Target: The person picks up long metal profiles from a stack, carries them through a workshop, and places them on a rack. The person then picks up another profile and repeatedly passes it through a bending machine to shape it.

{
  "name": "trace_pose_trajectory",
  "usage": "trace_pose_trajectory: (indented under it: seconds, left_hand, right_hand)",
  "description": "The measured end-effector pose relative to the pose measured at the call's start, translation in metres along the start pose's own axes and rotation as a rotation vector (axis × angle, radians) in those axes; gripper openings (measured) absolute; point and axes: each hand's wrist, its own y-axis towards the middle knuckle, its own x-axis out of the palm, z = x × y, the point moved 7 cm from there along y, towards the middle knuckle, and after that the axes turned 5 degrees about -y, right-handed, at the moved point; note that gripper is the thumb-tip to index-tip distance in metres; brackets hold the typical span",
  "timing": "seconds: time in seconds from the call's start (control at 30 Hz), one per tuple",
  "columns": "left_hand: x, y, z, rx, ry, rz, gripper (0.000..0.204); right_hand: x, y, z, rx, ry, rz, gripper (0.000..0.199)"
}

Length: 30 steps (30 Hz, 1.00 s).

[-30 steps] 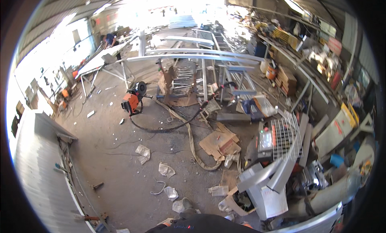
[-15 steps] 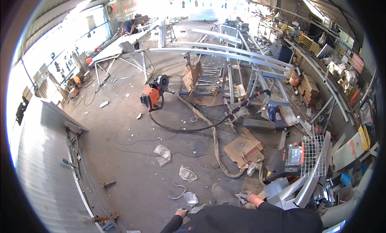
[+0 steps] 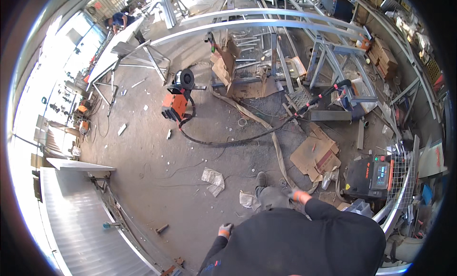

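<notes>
My left hand (image 3: pixel 226 230), in a grey work glove with an orange cuff, hangs beside my body over the concrete floor. Its fingers look curled in, and nothing shows in them. My right hand (image 3: pixel 298 196), gloved the same way, is in front of my right thigh; its fingers blur into the grey trousers, so their shape is hidden. My shoe (image 3: pixel 261 179) is forward on the floor, near a crumpled pale sheet (image 3: pixel 247 199). Flattened cardboard (image 3: pixel 316 153) lies ahead of my right hand.
An orange wire feeder (image 3: pixel 174 106) with a black hose stands ahead. A black machine with a lit panel (image 3: pixel 369 177) is at right. Long metal profiles (image 3: pixel 266 26) cross steel stands. A corrugated panel (image 3: pixel 78 219) lies left, near a hammer (image 3: pixel 162 229). Another person (image 3: pixel 120 21) bends far left.
The view has tipped downward and I have moved forward, so the floor objects sit differently. My shoe now shows ahead of me. Both hands remain beside my body.
</notes>
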Motion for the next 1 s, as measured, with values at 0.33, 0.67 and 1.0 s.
trace_pose_trajectory:
  seconds: [0.33,0.67,1.0]
  left_hand:
    - [-0.044,0.277,0.252,0.424,0.354,0.110,0.059]
    - [-0.038,0.624,0.633,0.365,0.184,0.233,0.027]
    - [0.035,0.876,1.360,1.066,-0.072,-0.130,0.041]
  right_hand:
    - [-0.315,0.170,-0.178,-0.091,0.501,0.338,0.072]
    - [-0.440,0.347,-0.204,0.257,0.447,0.218,0.074]
    - [-0.872,0.497,-0.368,0.259,0.345,0.691,0.057]
